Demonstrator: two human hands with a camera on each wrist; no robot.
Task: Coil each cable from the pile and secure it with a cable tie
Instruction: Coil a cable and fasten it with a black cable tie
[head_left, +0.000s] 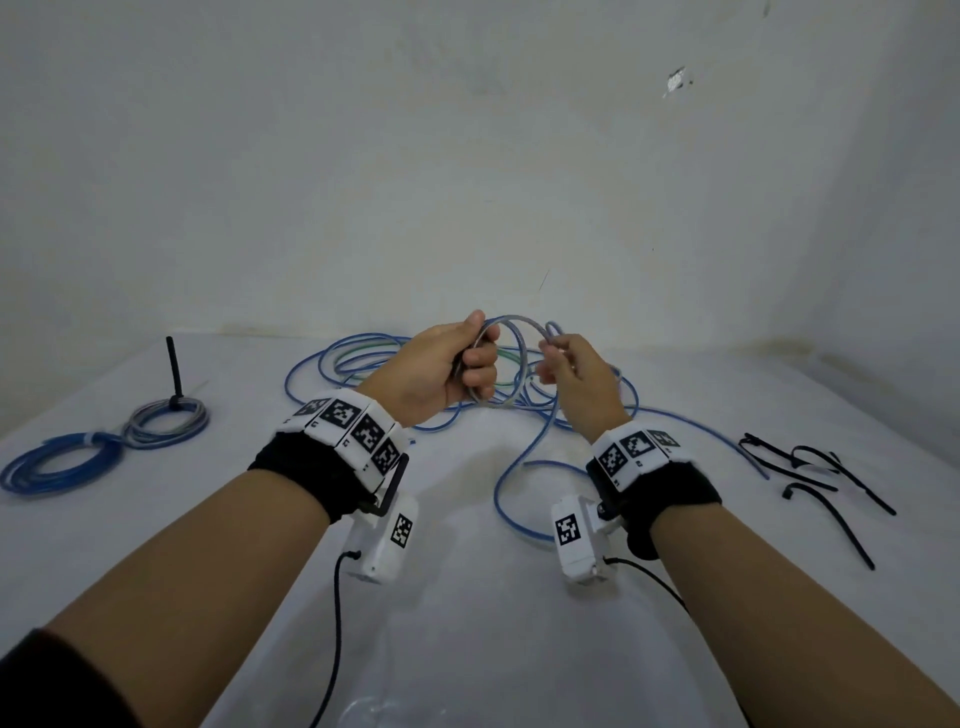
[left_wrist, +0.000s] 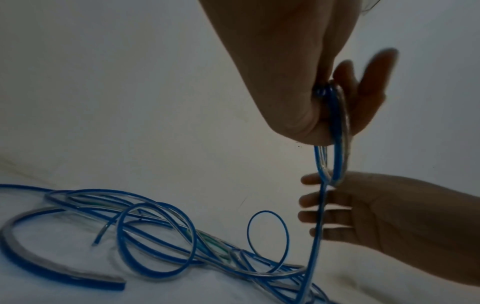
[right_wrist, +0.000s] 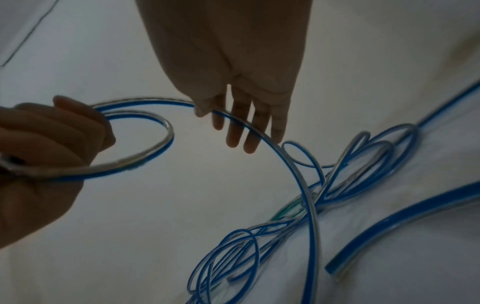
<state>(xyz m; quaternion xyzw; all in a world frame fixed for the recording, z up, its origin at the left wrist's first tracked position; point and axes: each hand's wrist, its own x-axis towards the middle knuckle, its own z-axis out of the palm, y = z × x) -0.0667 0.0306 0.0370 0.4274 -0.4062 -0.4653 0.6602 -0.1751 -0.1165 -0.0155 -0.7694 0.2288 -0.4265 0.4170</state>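
My left hand (head_left: 452, 369) grips a small coil (head_left: 511, 325) of blue-and-clear cable, raised above the table. In the left wrist view the loops (left_wrist: 340, 131) run out of my fist (left_wrist: 298, 92). My right hand (head_left: 576, 374) is just right of the coil and pinches the same cable's loose strand (right_wrist: 309, 205) between thumb and fingers (right_wrist: 233, 131). That strand trails down in a curve (head_left: 506, 488) to the table. The cable pile (head_left: 337, 364), blue with some green, lies tangled behind both hands.
Two bound coils lie at the left: a blue one (head_left: 57, 462) and a grey one (head_left: 166, 421) whose black tie (head_left: 174, 369) sticks upright. Several loose black cable ties (head_left: 815, 467) lie at the right. The white table (head_left: 467, 597) meets a white wall behind.
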